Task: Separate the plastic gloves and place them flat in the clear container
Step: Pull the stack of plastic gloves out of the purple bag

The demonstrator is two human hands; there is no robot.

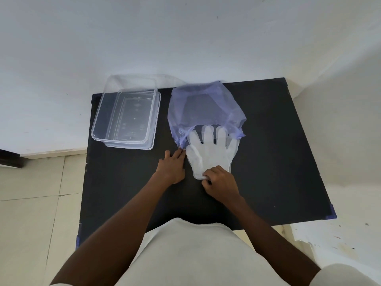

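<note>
Two hands work at a stack of plastic gloves (210, 153) lying flat on the black table (278, 151), fingers pointing away from the person and tucked just under the mouth of a blue plastic bag (204, 106). Right hand (221, 185) is at the cuff end of the gloves, its fingertips curled in and pinching the cuff edge. Left hand (171, 165) rests flat beside the gloves' thumb side, fingers pressed together and touching the bag's corner. Left of the gloves, well apart, sits the clear container (125, 112), open and holding no gloves yet, seemingly nested on its lid. The gloves look thin, limp and very light, likely clinging layer to layer and slippery, so the cuff edge seems the best place to peel one sheet free while the other hand pins the rest. Beyond the gloves the table meets a white wall (185, 38); pale floor tiles (31, 203) lie past the container's side
</note>
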